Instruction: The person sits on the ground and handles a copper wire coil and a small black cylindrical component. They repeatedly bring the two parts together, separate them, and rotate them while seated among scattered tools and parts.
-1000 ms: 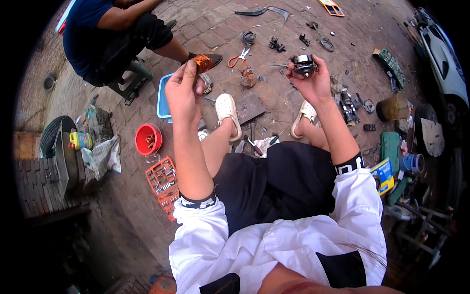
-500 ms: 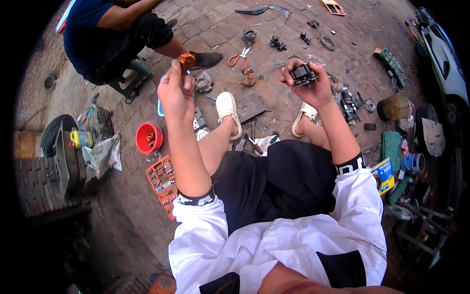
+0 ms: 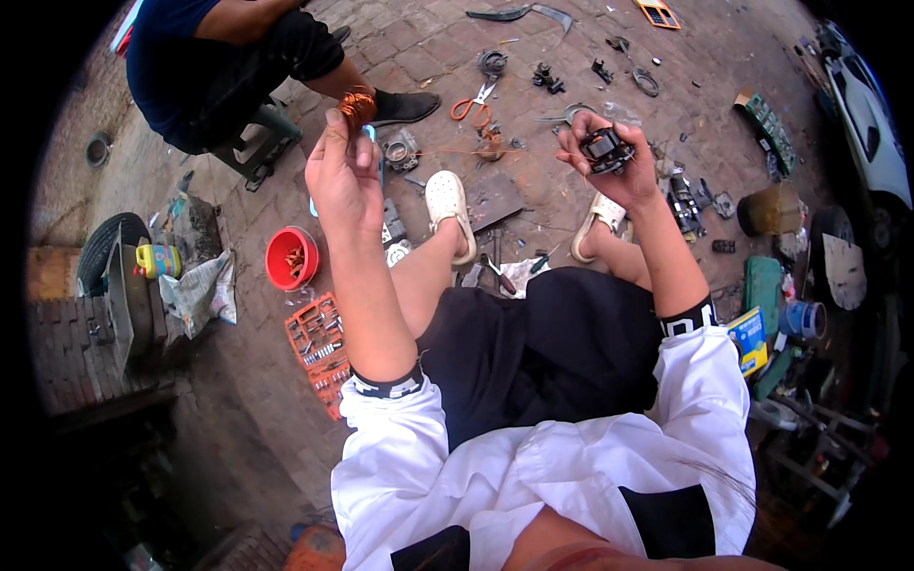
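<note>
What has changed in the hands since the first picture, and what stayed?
The left hand has moved left with the copper wire bundle, farther from the right hand. The dark part in the right hand has turned, and a thin copper wire now shows between the hands. Nothing was let go. The red bowl and orange tool case stayed in place.

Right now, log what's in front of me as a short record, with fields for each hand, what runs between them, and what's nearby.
Left hand: raised, pinching a bundle of copper-coloured wire
Right hand: fingers around a dark part
Between hands: thin copper-coloured strand
Floor ahead: scissors with orange handles
Floor left: red bowl with small pieces inside; orange tool case, open
Other person: seated on a low stool, front left
</note>
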Demonstrator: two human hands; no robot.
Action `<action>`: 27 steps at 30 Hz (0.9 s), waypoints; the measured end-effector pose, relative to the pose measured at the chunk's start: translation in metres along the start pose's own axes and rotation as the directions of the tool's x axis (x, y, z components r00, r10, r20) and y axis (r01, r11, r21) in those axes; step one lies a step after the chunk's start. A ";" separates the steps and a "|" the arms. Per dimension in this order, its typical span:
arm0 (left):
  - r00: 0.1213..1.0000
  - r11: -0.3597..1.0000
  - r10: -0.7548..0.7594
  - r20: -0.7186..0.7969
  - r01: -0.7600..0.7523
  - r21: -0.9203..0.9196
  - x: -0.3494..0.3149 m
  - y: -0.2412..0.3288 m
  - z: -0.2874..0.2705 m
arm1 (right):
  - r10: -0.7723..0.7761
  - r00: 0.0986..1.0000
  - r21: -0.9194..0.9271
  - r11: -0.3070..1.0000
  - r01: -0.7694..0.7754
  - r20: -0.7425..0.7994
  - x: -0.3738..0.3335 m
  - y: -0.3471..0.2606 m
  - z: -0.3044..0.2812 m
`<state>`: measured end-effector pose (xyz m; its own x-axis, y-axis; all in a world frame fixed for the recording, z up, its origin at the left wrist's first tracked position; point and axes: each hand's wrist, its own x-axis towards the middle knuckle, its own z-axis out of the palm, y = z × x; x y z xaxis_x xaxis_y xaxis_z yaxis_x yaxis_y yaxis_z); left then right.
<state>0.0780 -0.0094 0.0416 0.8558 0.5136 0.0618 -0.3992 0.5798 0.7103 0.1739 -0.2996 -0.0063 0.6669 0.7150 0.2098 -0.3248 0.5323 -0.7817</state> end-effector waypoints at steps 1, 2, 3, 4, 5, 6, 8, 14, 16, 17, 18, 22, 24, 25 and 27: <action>1.000 1.000 -0.013 -0.006 0.013 0.012 0.001 -0.001 0.000 | 0.025 0.999 0.029 0.999 -0.025 0.020 -0.001 -0.003 0.005; 1.000 0.999 -0.025 -0.013 0.026 0.023 0.000 -0.002 0.000 | 0.011 1.000 0.066 0.998 -0.011 0.008 0.000 -0.003 0.009; 0.999 0.999 -0.038 -0.019 0.039 0.035 0.001 -0.002 -0.001 | -0.003 1.000 0.103 0.995 0.004 -0.005 0.000 -0.003 0.012; 0.999 0.997 -0.042 -0.015 0.043 0.056 0.001 -0.002 -0.002 | -0.017 1.000 0.143 0.990 0.019 -0.016 0.001 -0.003 0.014; 0.999 0.996 -0.047 -0.010 0.047 0.077 0.002 -0.001 -0.004 | -0.035 0.999 0.222 0.975 0.029 0.025 0.001 -0.003 0.010; 0.999 0.994 -0.051 -0.006 0.051 0.098 0.003 -0.001 -0.005 | -0.056 0.996 0.299 0.954 0.035 0.064 0.003 -0.002 0.003; 0.999 0.988 -0.035 -0.041 0.041 0.150 -0.001 0.002 0.002 | -0.083 0.994 0.357 0.933 0.054 0.067 0.002 -0.003 -0.003; 0.990 0.994 0.076 -0.116 -0.066 0.087 0.000 0.011 -0.003 | 0.002 1.000 -0.357 0.934 -0.002 0.000 -0.005 -0.016 0.006; 0.978 0.988 0.154 -0.141 -0.150 0.034 0.007 0.014 -0.013 | 0.145 0.987 -0.694 0.705 -0.149 -0.064 -0.010 -0.024 0.010; 0.974 0.984 0.178 -0.141 -0.179 0.000 0.008 0.016 -0.016 | 0.094 0.995 -0.861 0.504 -0.067 -0.023 -0.009 -0.019 0.010; 0.975 0.986 0.164 -0.149 -0.166 -0.005 0.008 0.017 -0.018 | 0.051 0.998 -0.964 0.266 0.018 0.033 -0.008 -0.015 0.008; 0.990 0.991 0.130 -0.061 -0.132 -0.016 -0.001 0.011 -0.006 | -0.107 0.988 -0.993 -0.020 -0.117 -0.114 -0.002 0.006 -0.003; 0.987 0.986 0.160 -0.021 -0.159 0.045 0.001 0.009 -0.003 | -0.227 0.954 -0.974 -0.068 -0.217 -0.197 0.003 0.010 -0.010; 0.989 0.988 0.148 0.004 -0.148 0.032 -0.001 0.008 0.000 | -0.273 0.929 -0.961 -0.042 -0.272 -0.251 0.006 0.016 -0.020; 0.994 0.994 0.111 0.024 -0.111 0.002 -0.003 0.003 0.007 | -0.284 0.852 -0.896 0.212 -0.391 -0.439 0.010 0.020 -0.041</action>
<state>0.0765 -0.0137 0.0483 0.8138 0.5594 0.1573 -0.4913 0.5180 0.7002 0.2019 -0.3002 -0.0443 0.9552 0.2591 0.1432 0.2713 -0.5725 -0.7737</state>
